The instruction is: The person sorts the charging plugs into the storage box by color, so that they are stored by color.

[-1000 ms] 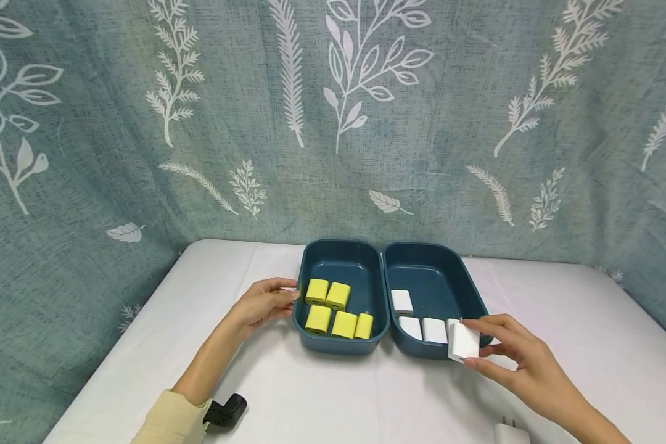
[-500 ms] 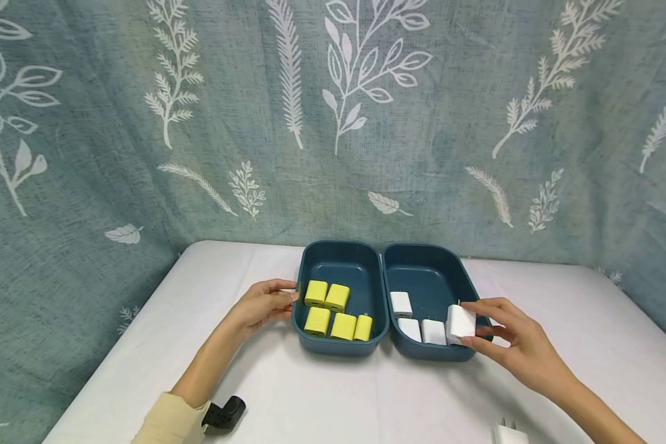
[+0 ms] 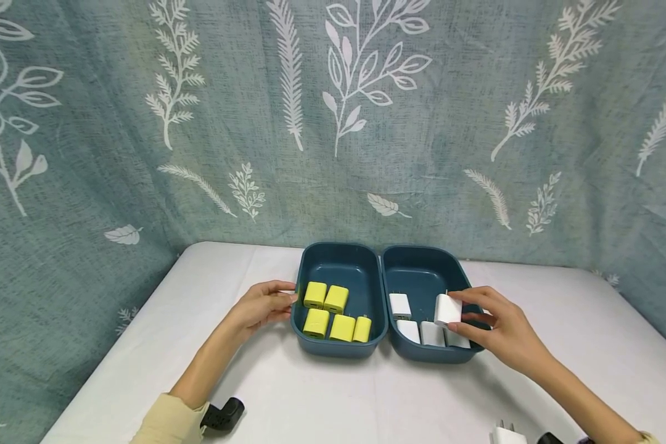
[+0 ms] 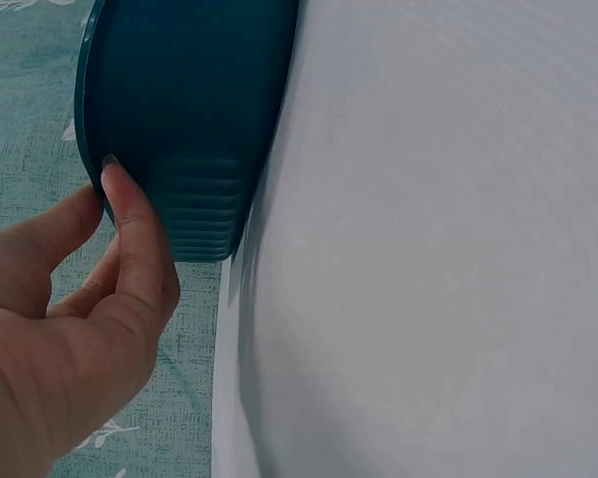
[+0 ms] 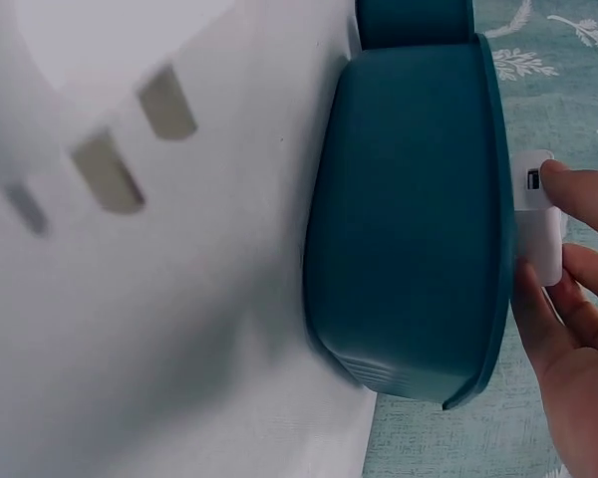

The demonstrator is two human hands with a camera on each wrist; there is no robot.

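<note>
My right hand (image 3: 499, 327) pinches a white USB charger (image 3: 447, 309) between thumb and fingers, prong upward, over the front part of the right blue bin (image 3: 435, 355). Several white chargers (image 3: 432, 333) sit in that bin, along its front and left side. In the right wrist view the held charger's USB port (image 5: 533, 179) shows beside the bin's rim. My left hand (image 3: 263, 308) grips the left rim of the left blue bin (image 3: 338, 349), with a finger along the outer wall in the left wrist view. Several yellow chargers (image 3: 316, 323) stand in this bin.
Both bins stand side by side on a white-covered table (image 3: 311, 401). Another white charger (image 3: 509, 436) lies at the front right, prongs pointing away. A leaf-patterned curtain (image 3: 333, 185) hangs behind and at the sides. A black wrist device (image 3: 224, 414) shows by the left sleeve.
My right hand has moved left and farther back with the white charger, from the bin's front right corner. A charger there now shows in front of it. The left hand stays at its rim.
</note>
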